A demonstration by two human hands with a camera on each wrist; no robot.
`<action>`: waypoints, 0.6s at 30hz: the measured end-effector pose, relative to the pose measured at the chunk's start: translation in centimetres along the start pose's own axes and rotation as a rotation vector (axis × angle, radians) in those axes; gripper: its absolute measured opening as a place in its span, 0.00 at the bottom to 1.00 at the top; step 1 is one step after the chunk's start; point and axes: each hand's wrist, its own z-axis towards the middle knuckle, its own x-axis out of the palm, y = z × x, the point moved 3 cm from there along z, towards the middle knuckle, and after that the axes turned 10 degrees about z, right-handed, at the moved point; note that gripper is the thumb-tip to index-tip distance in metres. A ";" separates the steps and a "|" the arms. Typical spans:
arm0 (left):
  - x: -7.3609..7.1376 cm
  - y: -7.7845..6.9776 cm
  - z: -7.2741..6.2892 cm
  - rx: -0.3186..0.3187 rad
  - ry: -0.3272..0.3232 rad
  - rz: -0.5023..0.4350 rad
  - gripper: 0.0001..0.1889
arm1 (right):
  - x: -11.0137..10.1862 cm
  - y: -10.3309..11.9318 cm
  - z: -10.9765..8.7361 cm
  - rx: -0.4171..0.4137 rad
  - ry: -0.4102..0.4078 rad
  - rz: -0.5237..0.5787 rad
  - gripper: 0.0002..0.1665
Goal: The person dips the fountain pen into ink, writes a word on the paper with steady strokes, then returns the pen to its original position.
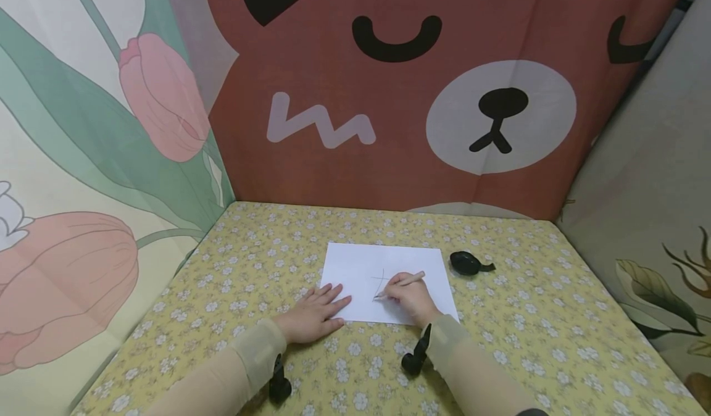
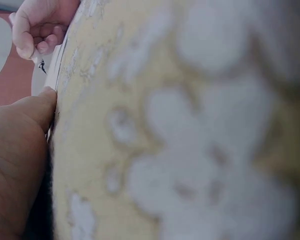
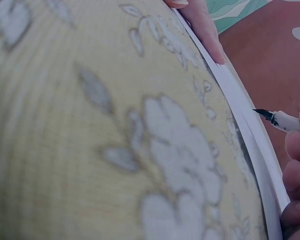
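A white sheet of paper [image 1: 352,262] lies on the flowered tablecloth, with a few thin dark lines [image 1: 382,278] drawn near its middle. My right hand [image 1: 412,299] pinches a pale fountain pen [image 1: 412,279] over the sheet's right half. The pen leans, its tip down at the end of a slanting line. In the right wrist view the dark pointed nib [image 3: 264,114] shows at the paper; whether it touches cannot be made out. My left hand [image 1: 312,315] rests flat, fingers spread, on the sheet's lower left edge.
To the right of the sheet sits a black rounded object [image 1: 465,263] with a short tail. Yellow flowered cloth [image 1: 266,249] covers the table. A hanging with a bear print [image 1: 400,181] stands behind it, and printed fabric hangs on both sides.
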 end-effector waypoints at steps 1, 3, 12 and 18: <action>0.0 0.0 0.0 0.000 -0.001 0.002 0.31 | -0.1 0.0 0.0 0.001 -0.008 0.011 0.03; 0.1 0.1 0.0 -0.002 0.001 0.006 0.31 | -0.1 -0.1 0.1 0.005 -0.015 0.029 0.04; 0.1 0.1 0.0 0.006 0.007 -0.015 0.31 | -0.6 -0.3 0.3 0.019 -0.063 0.034 0.06; 0.1 0.2 -0.1 0.011 0.008 -0.020 0.31 | -1.4 -0.3 0.5 0.005 -0.112 0.010 0.08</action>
